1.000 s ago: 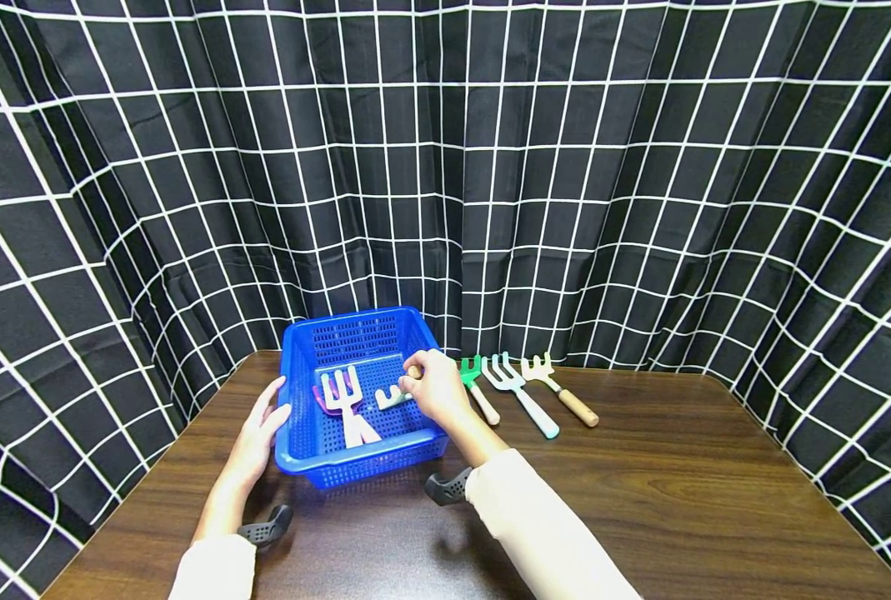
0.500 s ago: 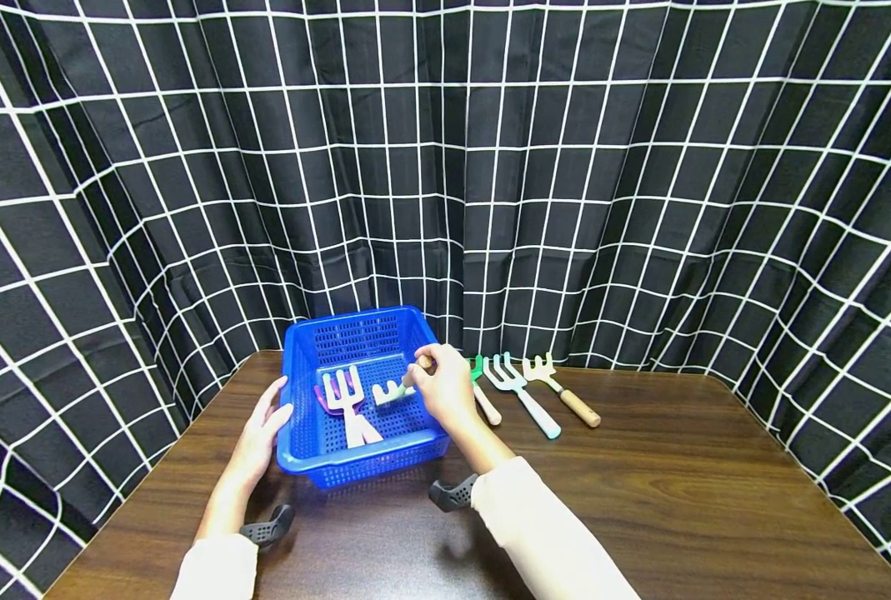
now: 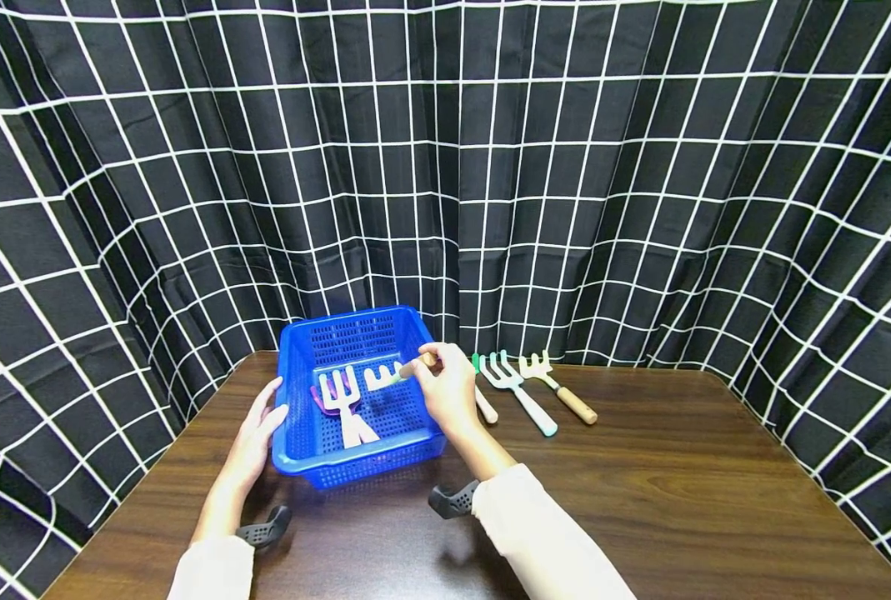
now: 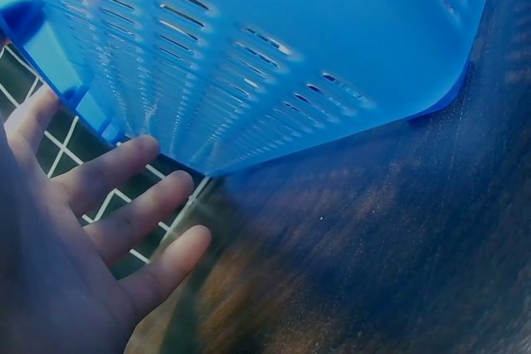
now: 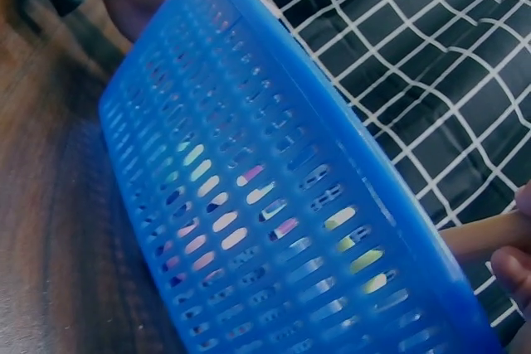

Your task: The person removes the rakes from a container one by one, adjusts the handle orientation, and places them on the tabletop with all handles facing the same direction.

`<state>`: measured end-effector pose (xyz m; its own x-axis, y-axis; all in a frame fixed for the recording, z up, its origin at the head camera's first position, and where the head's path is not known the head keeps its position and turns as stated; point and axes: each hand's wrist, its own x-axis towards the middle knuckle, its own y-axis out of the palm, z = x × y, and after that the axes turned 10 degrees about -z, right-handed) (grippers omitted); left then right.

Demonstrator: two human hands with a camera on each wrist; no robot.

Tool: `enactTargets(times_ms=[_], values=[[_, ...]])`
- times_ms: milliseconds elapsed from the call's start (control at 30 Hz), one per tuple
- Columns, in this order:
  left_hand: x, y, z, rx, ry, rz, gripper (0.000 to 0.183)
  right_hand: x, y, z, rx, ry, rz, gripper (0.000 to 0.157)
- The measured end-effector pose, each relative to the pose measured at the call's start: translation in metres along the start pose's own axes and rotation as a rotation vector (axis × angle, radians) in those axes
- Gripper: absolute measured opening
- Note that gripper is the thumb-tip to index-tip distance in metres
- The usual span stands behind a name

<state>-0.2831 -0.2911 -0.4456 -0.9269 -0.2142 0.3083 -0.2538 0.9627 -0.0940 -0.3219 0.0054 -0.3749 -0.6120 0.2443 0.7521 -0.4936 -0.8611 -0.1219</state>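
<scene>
A blue plastic basket with slotted walls stands on the table. My left hand is at its left rim; in the left wrist view, spread fingers lie along the outer wall. My right hand pinches the wooden handle of a small hand fork, whose pale tines hang inside the basket. The right wrist view shows that handle above the rim. Inside the basket lies a whitish-pink hand fork, on top of a purple fork that is partly hidden.
Right of the basket lie a green fork with a pale handle, a light blue fork and a cream fork with a wooden handle. A black, white-gridded curtain hangs behind the wooden table.
My right hand has lifted the wooden-handled fork a little, and its tines have turned and shifted up and left over the basket. My left hand stays at the left rim.
</scene>
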Motion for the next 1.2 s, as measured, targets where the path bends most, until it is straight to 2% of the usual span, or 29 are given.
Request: enactTargets(times_ms=[200, 367, 533, 667, 900, 1000, 1200], values=[[-0.002, -0.002, -0.001, -0.001, 0.001, -0.008, 0.052, -0.007, -0.003, -0.002, 0.055, -0.031, 0.001, 0.017], [-0.005, -0.003, -0.001, -0.009, 0.001, -0.012, 0.05, -0.011, -0.008, -0.002, 0.14, -0.014, -0.025, 0.017], [-0.004, -0.001, -0.003, -0.017, 0.019, -0.007, 0.05, -0.013, -0.02, -0.003, 0.192, 0.05, -0.063, 0.018], [-0.003, 0.002, -0.004, -0.01, 0.006, -0.001, 0.051, -0.015, -0.032, -0.002, 0.243, 0.116, -0.091, 0.018], [-0.003, 0.003, -0.005, 0.011, -0.002, -0.003, 0.052, -0.01, -0.057, 0.023, 0.369, 0.224, -0.078, 0.02], [-0.004, 0.002, -0.006, 0.017, -0.01, -0.004, 0.052, -0.007, -0.06, 0.016, 0.399, 0.246, -0.088, 0.02], [-0.004, 0.002, -0.008, 0.025, -0.018, -0.004, 0.053, -0.003, -0.064, -0.002, 0.438, 0.357, -0.127, 0.02]])
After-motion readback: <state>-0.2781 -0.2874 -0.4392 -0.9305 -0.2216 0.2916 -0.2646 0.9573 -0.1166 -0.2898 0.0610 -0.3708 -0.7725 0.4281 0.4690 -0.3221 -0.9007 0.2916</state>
